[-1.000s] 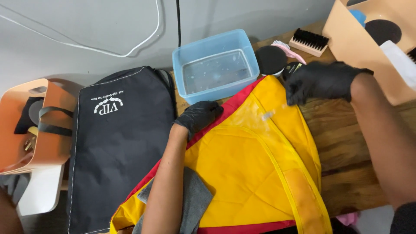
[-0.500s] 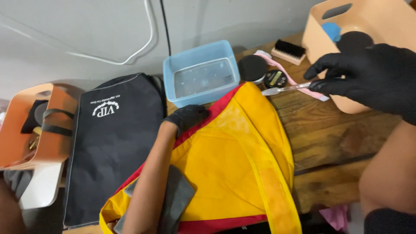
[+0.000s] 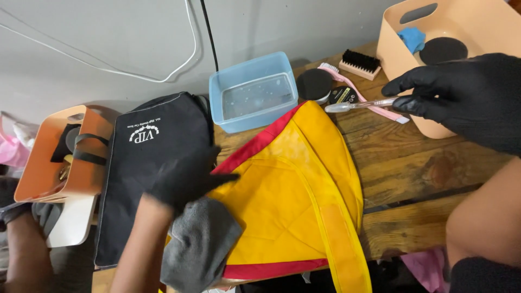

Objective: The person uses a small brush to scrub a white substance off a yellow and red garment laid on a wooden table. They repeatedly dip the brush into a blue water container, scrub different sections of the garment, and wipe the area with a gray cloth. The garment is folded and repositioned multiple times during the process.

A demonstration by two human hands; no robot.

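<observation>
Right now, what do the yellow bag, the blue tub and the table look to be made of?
Yellow bag: looks like woven synthetic fabric, slightly shiny, with stitched seams and red trim. Blue tub: translucent plastic, smooth; light passes through its walls. Table: bare wood planks, with visible grain and a knot, matte and worn. The right hand holds what seems a clear plastic toothbrush.

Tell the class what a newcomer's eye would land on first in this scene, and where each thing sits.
A bright yellow garment with red trim is spread over the middle of the wooden table. The black-gloved left hand rests at its left edge above a grey cloth, beside a black bag. At upper right the gloved right hand holds a clear toothbrush, with a blue water tub behind.
</observation>
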